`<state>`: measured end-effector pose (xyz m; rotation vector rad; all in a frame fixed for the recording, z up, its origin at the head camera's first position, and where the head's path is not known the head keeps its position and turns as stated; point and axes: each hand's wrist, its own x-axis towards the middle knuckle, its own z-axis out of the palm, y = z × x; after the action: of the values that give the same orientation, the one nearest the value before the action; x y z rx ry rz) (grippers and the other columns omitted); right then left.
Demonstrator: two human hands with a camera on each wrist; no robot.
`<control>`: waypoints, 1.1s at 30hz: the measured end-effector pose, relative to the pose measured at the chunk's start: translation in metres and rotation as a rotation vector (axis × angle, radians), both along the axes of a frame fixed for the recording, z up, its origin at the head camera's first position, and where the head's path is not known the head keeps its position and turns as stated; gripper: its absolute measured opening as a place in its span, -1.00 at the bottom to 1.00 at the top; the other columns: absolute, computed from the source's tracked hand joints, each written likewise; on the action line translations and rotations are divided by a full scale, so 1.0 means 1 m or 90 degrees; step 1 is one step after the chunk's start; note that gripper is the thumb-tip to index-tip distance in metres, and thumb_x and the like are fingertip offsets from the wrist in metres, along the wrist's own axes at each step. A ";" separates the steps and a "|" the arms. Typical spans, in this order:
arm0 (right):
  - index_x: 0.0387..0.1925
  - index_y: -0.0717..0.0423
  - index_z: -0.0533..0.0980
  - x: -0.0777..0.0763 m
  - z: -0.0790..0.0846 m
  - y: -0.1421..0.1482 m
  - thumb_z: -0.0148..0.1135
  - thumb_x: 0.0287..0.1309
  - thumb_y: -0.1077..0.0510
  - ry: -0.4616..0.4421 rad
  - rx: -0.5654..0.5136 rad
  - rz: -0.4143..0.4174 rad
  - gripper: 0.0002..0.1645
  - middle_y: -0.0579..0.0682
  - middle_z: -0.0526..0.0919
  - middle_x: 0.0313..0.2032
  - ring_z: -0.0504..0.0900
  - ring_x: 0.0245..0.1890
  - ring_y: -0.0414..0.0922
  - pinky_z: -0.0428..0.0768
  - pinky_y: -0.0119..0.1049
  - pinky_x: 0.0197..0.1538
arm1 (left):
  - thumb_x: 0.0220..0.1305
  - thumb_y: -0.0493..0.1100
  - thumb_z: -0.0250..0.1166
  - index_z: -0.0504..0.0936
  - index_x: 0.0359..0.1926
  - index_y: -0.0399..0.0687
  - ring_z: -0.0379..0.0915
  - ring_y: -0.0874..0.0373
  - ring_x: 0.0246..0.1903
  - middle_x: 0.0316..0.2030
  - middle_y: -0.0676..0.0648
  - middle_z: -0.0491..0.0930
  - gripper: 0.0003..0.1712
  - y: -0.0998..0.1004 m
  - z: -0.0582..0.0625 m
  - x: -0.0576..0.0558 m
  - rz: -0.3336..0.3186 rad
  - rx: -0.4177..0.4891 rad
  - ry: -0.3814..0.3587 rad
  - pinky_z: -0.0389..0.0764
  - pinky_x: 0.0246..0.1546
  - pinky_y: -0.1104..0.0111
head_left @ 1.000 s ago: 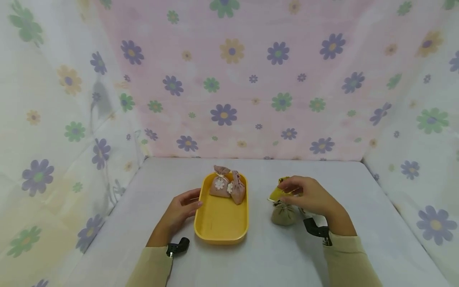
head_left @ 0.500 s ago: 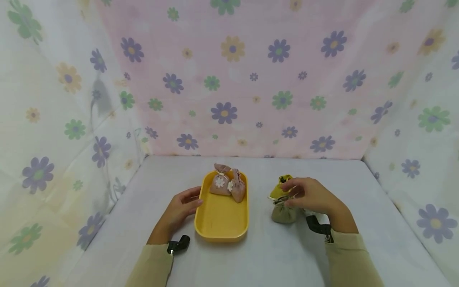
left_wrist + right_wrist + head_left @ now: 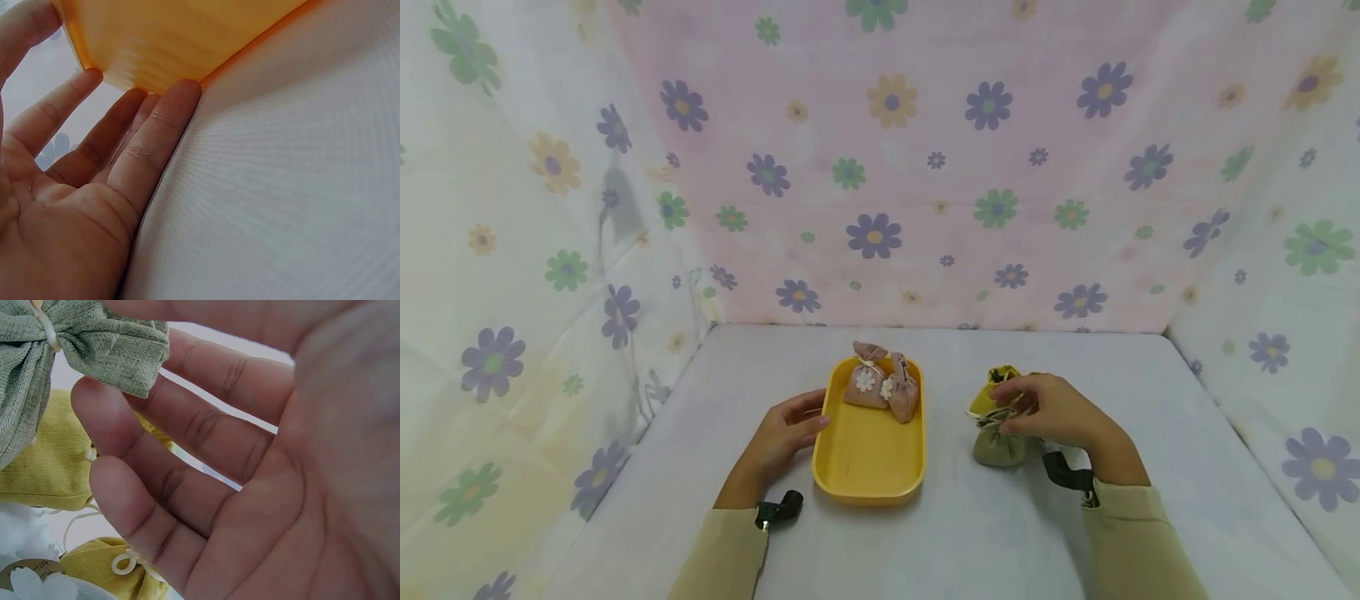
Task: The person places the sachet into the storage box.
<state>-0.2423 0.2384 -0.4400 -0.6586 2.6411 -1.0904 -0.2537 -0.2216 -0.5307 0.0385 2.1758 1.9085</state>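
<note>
My left hand (image 3: 786,429) touches the left side of a yellow tray (image 3: 868,492); in the left wrist view its straight fingertips meet the tray's wall (image 3: 169,50). Two mauve drawstring pouches with white flowers, one upright (image 3: 863,394) and one beside it (image 3: 907,404), are at the tray's far end. My right hand (image 3: 1060,412) is over a green drawstring pouch (image 3: 998,450). In the right wrist view, the loosely bent fingers lie around the gathered top of this green pouch (image 3: 119,356), the thumb apart above. A yellow pouch (image 3: 987,396) stands behind it, partly hidden.
A second yellow pouch (image 3: 112,569) with a cord loop, a white flower (image 3: 40,584) and a small brown tag show low in the right wrist view. White cloth covers the table (image 3: 760,358); flowered fabric (image 3: 925,192) hangs behind and at both sides.
My right thumb and fingers have drawn slightly right, showing more of the green and yellow pouches. My left hand stays at the tray. The head view has shifted a little.
</note>
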 end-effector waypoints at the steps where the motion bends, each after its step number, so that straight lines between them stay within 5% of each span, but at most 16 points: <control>1: 0.16 0.01 0.64 0.000 0.000 0.000 0.56 0.13 0.00 0.000 0.001 -0.001 -0.45 -0.16 0.72 -0.09 0.67 -0.11 -0.14 0.70 -0.29 -0.15 | 0.25 0.04 0.51 0.57 0.32 0.30 0.55 0.05 0.27 0.29 0.08 0.57 -0.38 0.000 0.000 0.000 0.000 0.000 -0.002 0.68 0.17 0.23; 33: -0.20 -0.18 0.75 0.001 -0.003 0.001 0.56 0.12 0.04 0.006 -0.044 -0.028 -0.82 -0.16 0.76 -0.20 0.68 -0.24 -0.17 0.67 -0.31 -0.24 | 0.23 0.04 0.52 0.58 0.33 0.27 0.56 0.03 0.26 0.30 0.03 0.57 -0.36 -0.001 -0.004 -0.002 0.007 0.003 -0.007 0.71 0.13 0.22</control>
<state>-0.2412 0.2393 -0.4431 -0.6219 2.6479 -1.1985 -0.2552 -0.2226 -0.5345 0.0168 2.1688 1.9166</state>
